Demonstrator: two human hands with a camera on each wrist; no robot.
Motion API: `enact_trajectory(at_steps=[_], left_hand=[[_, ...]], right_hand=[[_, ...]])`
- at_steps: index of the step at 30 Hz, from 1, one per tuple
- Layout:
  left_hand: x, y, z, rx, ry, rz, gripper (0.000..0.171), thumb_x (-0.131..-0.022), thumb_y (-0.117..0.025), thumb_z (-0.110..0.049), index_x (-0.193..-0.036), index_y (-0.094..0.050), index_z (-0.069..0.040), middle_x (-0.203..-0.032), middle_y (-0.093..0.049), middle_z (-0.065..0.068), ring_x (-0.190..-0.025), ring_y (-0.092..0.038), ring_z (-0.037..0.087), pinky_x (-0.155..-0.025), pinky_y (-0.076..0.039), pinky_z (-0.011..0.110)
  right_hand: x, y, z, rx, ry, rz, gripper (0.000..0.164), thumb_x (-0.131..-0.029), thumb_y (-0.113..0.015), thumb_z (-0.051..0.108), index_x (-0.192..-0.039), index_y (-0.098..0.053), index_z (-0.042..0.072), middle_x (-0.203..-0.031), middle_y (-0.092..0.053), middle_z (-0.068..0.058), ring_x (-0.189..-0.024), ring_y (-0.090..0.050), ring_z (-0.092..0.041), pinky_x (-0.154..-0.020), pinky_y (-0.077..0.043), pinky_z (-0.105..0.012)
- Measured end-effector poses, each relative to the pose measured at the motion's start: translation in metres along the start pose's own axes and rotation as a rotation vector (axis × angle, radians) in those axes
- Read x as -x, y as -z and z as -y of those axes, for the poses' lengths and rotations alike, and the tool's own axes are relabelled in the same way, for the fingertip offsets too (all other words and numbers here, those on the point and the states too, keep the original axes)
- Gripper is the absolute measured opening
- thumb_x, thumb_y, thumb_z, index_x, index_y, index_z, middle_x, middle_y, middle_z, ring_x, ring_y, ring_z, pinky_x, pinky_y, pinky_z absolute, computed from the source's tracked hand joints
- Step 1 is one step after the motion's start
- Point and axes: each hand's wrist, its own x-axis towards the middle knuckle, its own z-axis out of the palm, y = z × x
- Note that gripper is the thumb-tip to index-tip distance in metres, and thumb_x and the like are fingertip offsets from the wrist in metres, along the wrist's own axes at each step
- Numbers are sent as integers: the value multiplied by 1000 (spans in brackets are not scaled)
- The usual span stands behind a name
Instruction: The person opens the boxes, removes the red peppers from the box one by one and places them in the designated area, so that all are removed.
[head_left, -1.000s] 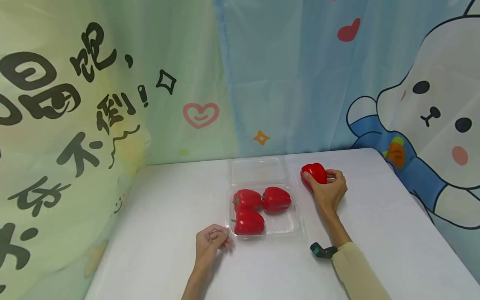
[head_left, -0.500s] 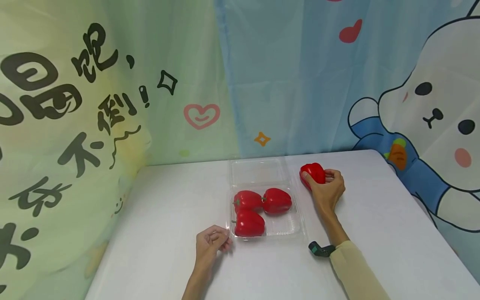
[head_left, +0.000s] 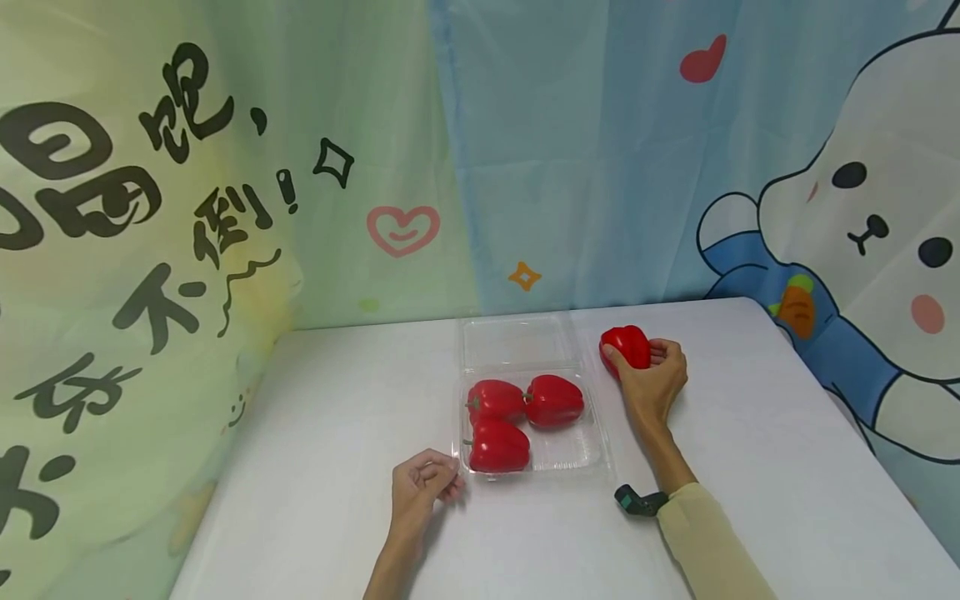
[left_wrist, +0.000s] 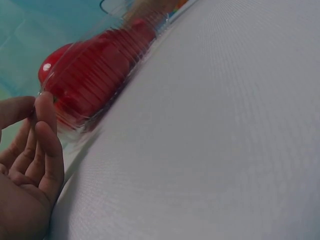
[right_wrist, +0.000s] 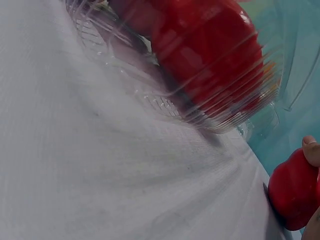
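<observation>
A clear plastic clamshell box point(head_left: 566, 454) lies open on the table with three red bell peppers in it: one at the back left point(head_left: 495, 398), one at the back right point(head_left: 553, 400), one at the front left point(head_left: 498, 446). My left hand point(head_left: 426, 485) pinches the box's front left corner between thumb and index finger point(left_wrist: 46, 107). To the right of the box, my right hand point(head_left: 654, 377) grips another red bell pepper point(head_left: 624, 346). That pepper point(right_wrist: 294, 192) rests on the table in the right wrist view, partly covered by the fingers.
The box's clear lid point(head_left: 517, 342) is folded back toward the curtain. A white cloth covers the table point(head_left: 322, 433). Behind it hangs a printed curtain point(head_left: 540, 167). A small dark device point(head_left: 637, 502) sits at my right wrist.
Almost nothing differs. The right hand and its bell pepper appear very slightly further left than a second ago; the left hand stays at the box corner.
</observation>
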Motion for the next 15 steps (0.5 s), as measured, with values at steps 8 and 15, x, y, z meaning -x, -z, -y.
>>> enact_trajectory(at_steps=[8,15], left_hand=[[0,0,0,0,0,2,14,-98,-74,-6,-100,-71,8,-80,-79,15,-63,-69,12,-61,-57,21],[0,1,0,5,-6,7,16,-98,-74,-6,-100,-71,9,-79,-78,14,-63,-68,12,-61,-57,21]], right_hand=[[0,1,4,3,-19,25,80,-90,-91,36,-150,-49,4,-150,-56,-20,-137,-51,-33,-117,-53,-59],[0,1,6,15,-33,37,81,-90,-90,37,-151,-48,5,-151,-55,-20,-139,-50,-33,-117,-53,-59]])
